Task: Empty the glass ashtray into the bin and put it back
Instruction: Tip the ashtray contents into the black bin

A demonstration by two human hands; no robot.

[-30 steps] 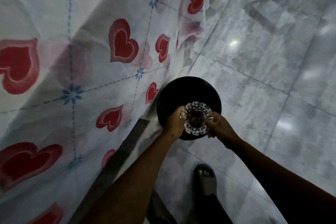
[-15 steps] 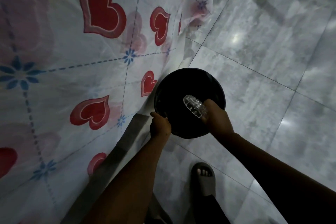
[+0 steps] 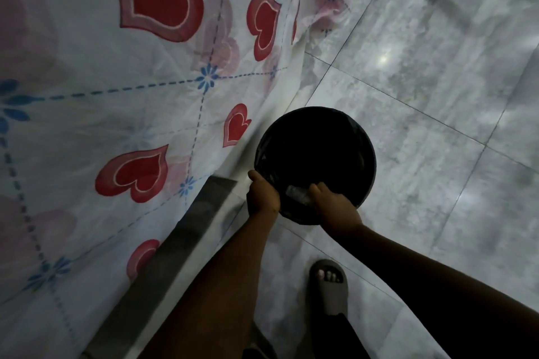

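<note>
A round black bin (image 3: 358,137) lined with a dark bag stands on the floor tiles. My right hand (image 3: 335,208) grips the glass ashtray (image 3: 297,192) and holds it tipped over inside the bin's near side; only a small clear edge of the glass shows past my fingers. My left hand (image 3: 262,198) is closed on the bin's near-left rim. What lies inside the bin is too dark to make out.
A white cloth with red hearts and blue flowers (image 3: 131,81) hangs over a table or bed on the left, down beside the bin. A grey ledge (image 3: 180,236) runs under it. My foot in a grey slipper (image 3: 329,285) stands on the grey marble floor (image 3: 437,81).
My left hand let go of the ashtray and took the bin's rim. My right hand turned the ashtray over and lowered it deeper into the bin.
</note>
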